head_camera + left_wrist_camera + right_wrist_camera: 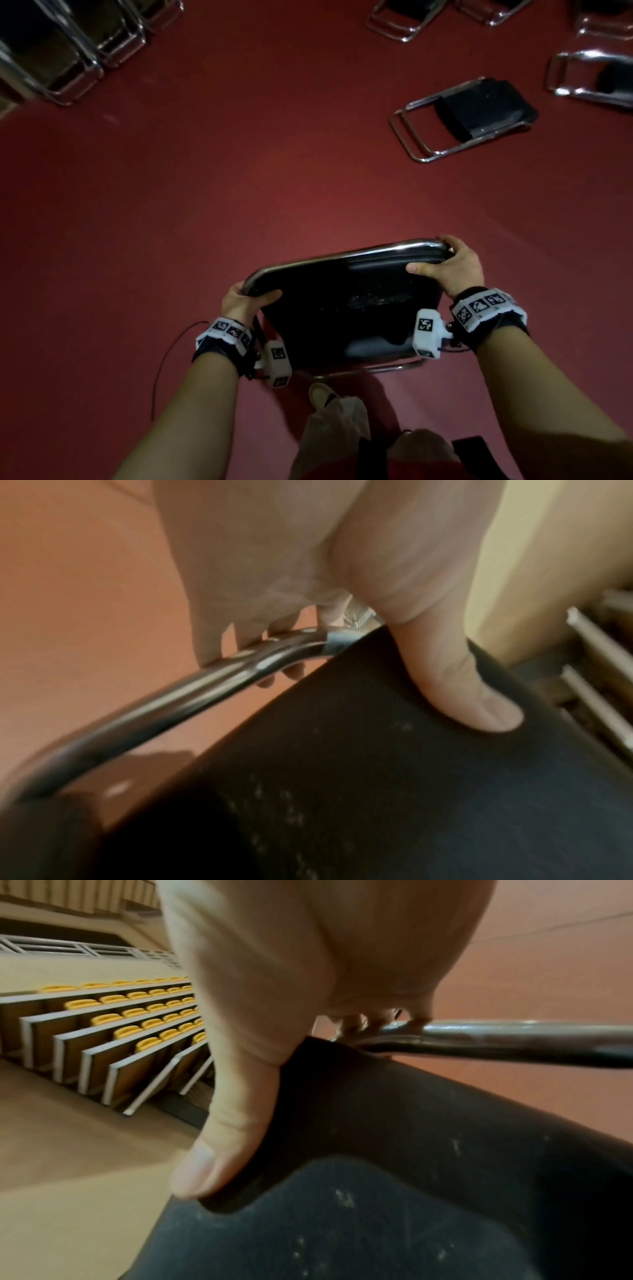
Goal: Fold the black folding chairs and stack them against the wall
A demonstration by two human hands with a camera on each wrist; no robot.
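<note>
A folded black chair (346, 308) with a chrome frame hangs upright in front of me, off the red floor. My left hand (246, 299) grips its top left corner, thumb on the black pad (394, 791), fingers curled round the chrome tube (205, 680). At the top right corner my right hand (448, 263) grips it the same way, with the thumb pressed on the black pad (428, 1150) and fingers over the tube (514, 1039). Folded chairs (61, 51) lean in a row at the upper left. An unfolded-looking chair (469, 116) lies on the floor at the upper right.
More chairs (592, 75) lie on the red floor (239, 171) along the top right. My shoe (322, 394) is just below the held chair. A thin cable (168, 363) hangs from my left wrist. Tiered yellow seats (137, 1015) show in the right wrist view.
</note>
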